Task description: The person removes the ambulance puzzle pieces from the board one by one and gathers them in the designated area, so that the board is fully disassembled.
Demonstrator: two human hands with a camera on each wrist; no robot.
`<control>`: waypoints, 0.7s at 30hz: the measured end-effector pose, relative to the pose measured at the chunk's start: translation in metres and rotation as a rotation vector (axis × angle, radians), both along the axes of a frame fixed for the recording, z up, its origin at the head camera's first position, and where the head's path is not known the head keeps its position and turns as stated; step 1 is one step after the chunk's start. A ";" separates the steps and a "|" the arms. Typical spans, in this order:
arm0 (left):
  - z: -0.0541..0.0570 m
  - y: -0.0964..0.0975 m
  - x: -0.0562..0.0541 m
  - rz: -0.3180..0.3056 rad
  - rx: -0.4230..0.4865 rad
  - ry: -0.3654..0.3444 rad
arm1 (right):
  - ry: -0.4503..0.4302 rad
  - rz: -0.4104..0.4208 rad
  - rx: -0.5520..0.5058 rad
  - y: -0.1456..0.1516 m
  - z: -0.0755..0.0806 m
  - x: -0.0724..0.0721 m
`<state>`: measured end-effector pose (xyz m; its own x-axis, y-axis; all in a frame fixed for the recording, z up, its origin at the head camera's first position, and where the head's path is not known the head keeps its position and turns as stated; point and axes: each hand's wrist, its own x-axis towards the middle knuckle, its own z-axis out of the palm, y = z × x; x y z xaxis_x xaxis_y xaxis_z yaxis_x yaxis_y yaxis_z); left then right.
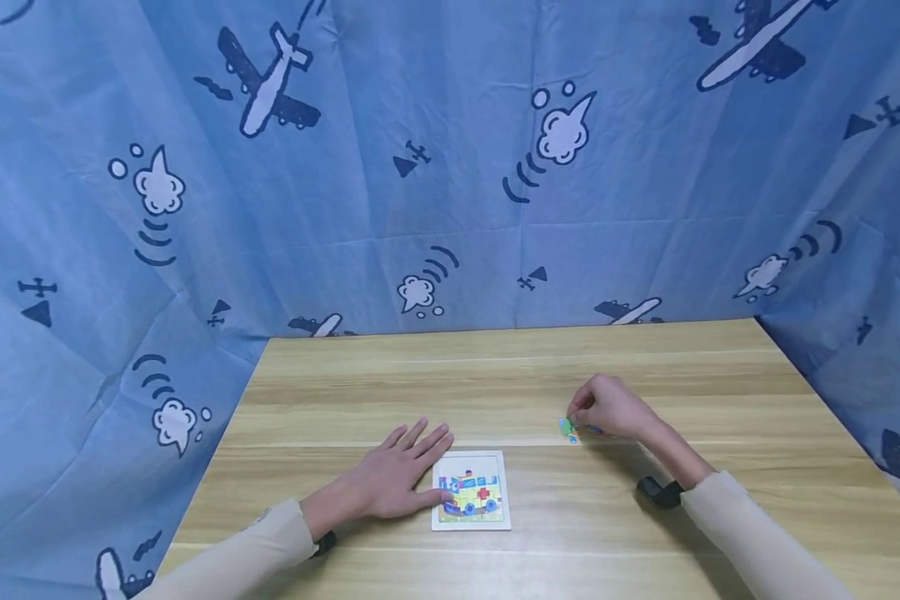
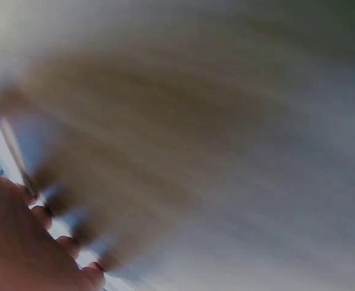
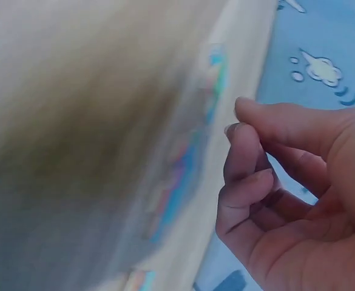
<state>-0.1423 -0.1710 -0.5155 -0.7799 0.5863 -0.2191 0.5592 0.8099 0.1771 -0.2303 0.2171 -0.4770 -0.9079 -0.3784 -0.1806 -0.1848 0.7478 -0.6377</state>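
In the head view a square puzzle board (image 1: 471,527) with a white frame and an ambulance picture lies on the table. My left hand (image 1: 399,482) is spread flat at its left side, thumb over the picture's left part and other fingers stretched past its upper left corner. The left wrist view shows the same hand (image 2: 19,242) at its lower left edge. To the board's right, my right hand (image 1: 611,407) reaches down to small colourful puzzle pieces (image 1: 566,427). In the right wrist view its fingers (image 3: 250,188) are curled, thumb and index tips close together, nothing visible between them.
A pale wood-grain table (image 1: 345,383) lies under both hands. Blue cloth (image 1: 450,167) printed with planes and clouds hangs behind and at the sides. Blurred bright pieces (image 3: 177,188) lie in a band left of the right hand in its wrist view.
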 end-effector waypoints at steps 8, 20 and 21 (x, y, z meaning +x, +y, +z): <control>0.006 0.005 -0.001 0.014 0.004 -0.049 | 0.067 0.098 -0.083 -0.031 0.018 0.017; 0.007 0.019 0.000 -0.028 0.020 0.002 | 0.138 0.262 -0.104 -0.081 0.005 0.054; 0.007 0.021 0.000 -0.040 0.019 0.010 | 0.137 0.272 -0.104 -0.084 0.004 0.056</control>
<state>-0.1421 -0.1499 -0.5082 -0.7581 0.6209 -0.1997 0.5925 0.7836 0.1868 -0.1739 0.1334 -0.4731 -0.7840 -0.6206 -0.0113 -0.4587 0.5915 -0.6631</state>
